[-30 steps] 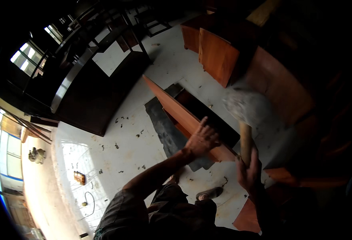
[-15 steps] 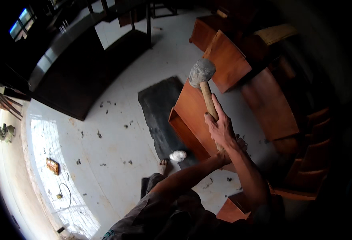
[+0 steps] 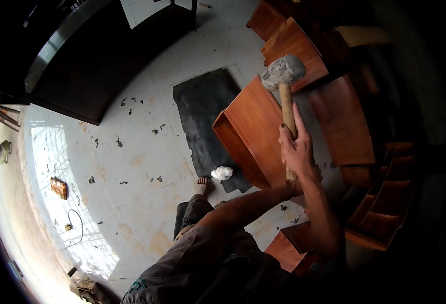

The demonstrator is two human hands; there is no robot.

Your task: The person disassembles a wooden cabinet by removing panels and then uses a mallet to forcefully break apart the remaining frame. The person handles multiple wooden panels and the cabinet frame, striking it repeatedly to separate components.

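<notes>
My right hand (image 3: pixel 298 154) is closed round the wooden handle of a mallet (image 3: pixel 286 96), index finger stretched along it. The mallet's thick grey head (image 3: pixel 282 72) points up and away from me. Mostly hidden behind the right wrist, my left hand (image 3: pixel 299 186) lies near the lower end of the handle; its grip does not show. Beneath the mallet, a reddish-brown wooden box like a drawer (image 3: pixel 253 129) stands tilted on a black mat (image 3: pixel 202 106). A white wad (image 3: pixel 222 173) sits on the mat beside the box, near my bare foot (image 3: pixel 201 186).
More reddish-brown wooden pieces (image 3: pixel 342 121) stand to the right, with stacked ones (image 3: pixel 385 213) lower down. A dark cabinet (image 3: pixel 76 76) fills the upper left. Dark shavings dot the pale floor (image 3: pixel 142 152). A brown packet (image 3: pixel 59 187) and a thin cable (image 3: pixel 81 223) lie at left.
The mallet and my right hand have moved to the right and slightly up, and the handle is more upright. The view has shifted a little; the box remains on the mat.
</notes>
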